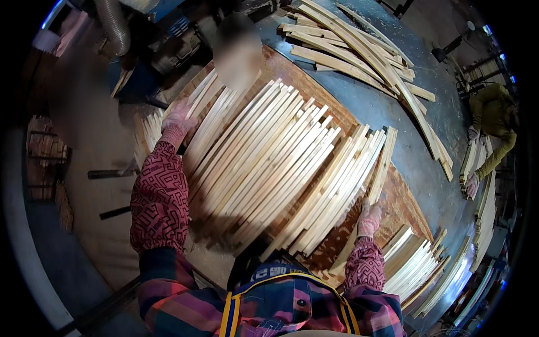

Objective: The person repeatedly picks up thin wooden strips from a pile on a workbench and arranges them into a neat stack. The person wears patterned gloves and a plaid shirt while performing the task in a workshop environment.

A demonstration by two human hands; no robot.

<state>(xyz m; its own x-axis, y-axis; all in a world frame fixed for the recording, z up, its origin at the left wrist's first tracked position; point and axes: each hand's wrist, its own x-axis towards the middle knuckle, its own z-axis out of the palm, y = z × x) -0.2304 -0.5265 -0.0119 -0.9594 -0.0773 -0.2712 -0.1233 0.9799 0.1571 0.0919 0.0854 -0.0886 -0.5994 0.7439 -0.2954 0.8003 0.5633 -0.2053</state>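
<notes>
A grey concrete floor [101, 205] is seen toward nine o'clock, and a worn blue-grey tabletop [449, 101] is spread from twelve to three. Across the middle, a scuffed rust-brown board [407, 194] is covered by rows of narrow pale wooden slats [264, 157], laid side by side. By a dark rack [48, 149] at nine o'clock, stacked pieces are held, too dim to identify. At one o'clock, curved wooden strips [365, 53] are heaped crosswise on the tabletop. Near three, more strips are handled by a co-worker [497, 118] in olive sleeves. A ribbed silver duct [114, 28] is hung at ten. At ten, nearer in, the left hand [179, 118] is set against the outermost slats, fingers partly bent; whether anything is gripped cannot be told. At four, one slat's [384, 163] near end is pinched by the right hand's [369, 218] nearly closed fingers.
</notes>
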